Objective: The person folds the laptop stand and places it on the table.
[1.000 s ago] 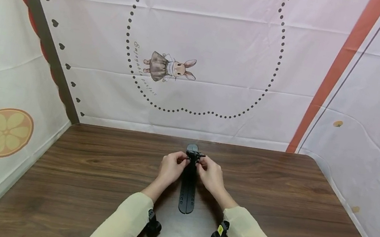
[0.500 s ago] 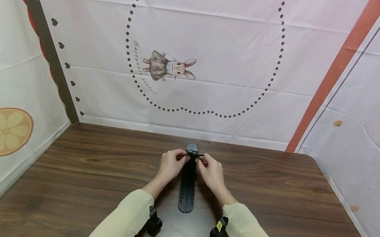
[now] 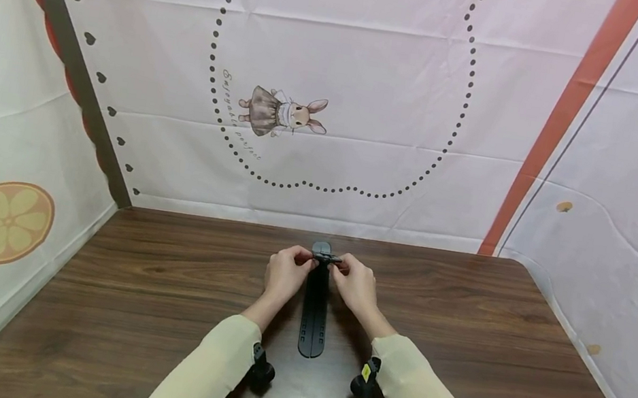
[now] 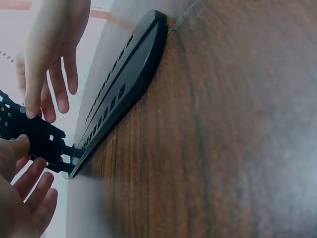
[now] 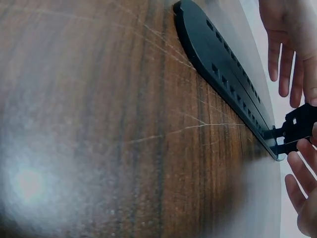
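Observation:
A long black slotted base (image 3: 313, 325) with rounded ends lies on the table, pointing away from me. From its far part stands a black perforated plate (image 4: 32, 131), joined to the base by narrow prongs; the whole looks like a folding stand. My left hand (image 3: 285, 275) pinches the plate's left side between thumb and finger, its other fingers spread below in the left wrist view. On the opposite side, my right hand (image 3: 357, 289) pinches the plate likewise, with loose fingers (image 5: 297, 183) showing in the right wrist view. From the head view the plate appears almost edge-on.
The brown wooden table (image 3: 169, 293) carries the stand near its far edge. White printed cloth (image 3: 371, 97) hangs behind and on both sides. A small black camera sits on each wrist, the left camera (image 3: 261, 370) and right camera (image 3: 363, 384).
Both hands have shifted slightly forward with the plate, and the right wrist has edged inward. The plate looks a little more level in the head view; both grips stay on it.

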Demonstrator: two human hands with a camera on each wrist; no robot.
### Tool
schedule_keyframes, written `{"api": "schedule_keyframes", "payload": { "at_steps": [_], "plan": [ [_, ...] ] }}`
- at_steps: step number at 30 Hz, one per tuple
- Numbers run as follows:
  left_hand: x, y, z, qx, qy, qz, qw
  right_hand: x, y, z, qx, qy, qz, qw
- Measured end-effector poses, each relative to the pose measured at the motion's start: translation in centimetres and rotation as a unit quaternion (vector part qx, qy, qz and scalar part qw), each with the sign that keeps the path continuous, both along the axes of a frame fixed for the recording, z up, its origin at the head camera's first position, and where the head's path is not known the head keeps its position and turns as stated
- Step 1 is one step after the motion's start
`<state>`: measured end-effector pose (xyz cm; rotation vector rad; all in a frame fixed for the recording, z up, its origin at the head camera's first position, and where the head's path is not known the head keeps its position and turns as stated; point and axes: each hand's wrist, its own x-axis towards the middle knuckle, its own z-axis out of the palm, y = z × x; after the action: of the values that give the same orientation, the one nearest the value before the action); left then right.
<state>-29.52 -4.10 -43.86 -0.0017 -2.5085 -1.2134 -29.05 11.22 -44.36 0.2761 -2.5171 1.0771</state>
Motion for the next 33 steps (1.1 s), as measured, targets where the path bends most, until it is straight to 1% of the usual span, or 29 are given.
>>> {"api": "schedule_keyframes", "payload": {
  "at_steps": [8,13,17,21,24,29,33],
  "plan": [
    [-0.08,0.15,0.35,-0.005,0.016,0.019,0.9997,-0.37,-0.32,0.09,0.0,0.003,-0.014,1.0],
    [-0.1,0.21,0.41,-0.002,0.025,0.002,0.9997,-0.43,-0.35,0.24,-0.008,-0.005,-0.03,1.0],
    [-0.08,0.21,0.36,-0.014,0.029,-0.009,0.9994,-0.41,-0.31,0.41,-0.012,-0.009,-0.031,0.999],
    [-0.05,0.15,0.3,-0.028,0.035,-0.01,0.9989,-0.47,-0.24,0.5,-0.008,-0.002,-0.025,1.0],
    [0.0,0.02,0.39,-0.033,0.038,-0.017,0.9986,-0.49,-0.21,0.63,-0.007,0.005,-0.017,1.0],
    [0.03,-0.38,0.67,-0.052,0.029,-0.03,0.9978,-0.45,-0.14,0.83,-0.002,0.01,0.004,1.0],
    [0.02,-0.65,0.87,-0.076,0.026,-0.04,0.996,-0.31,0.15,0.96,0.018,0.029,0.022,0.999]
  ]
}}
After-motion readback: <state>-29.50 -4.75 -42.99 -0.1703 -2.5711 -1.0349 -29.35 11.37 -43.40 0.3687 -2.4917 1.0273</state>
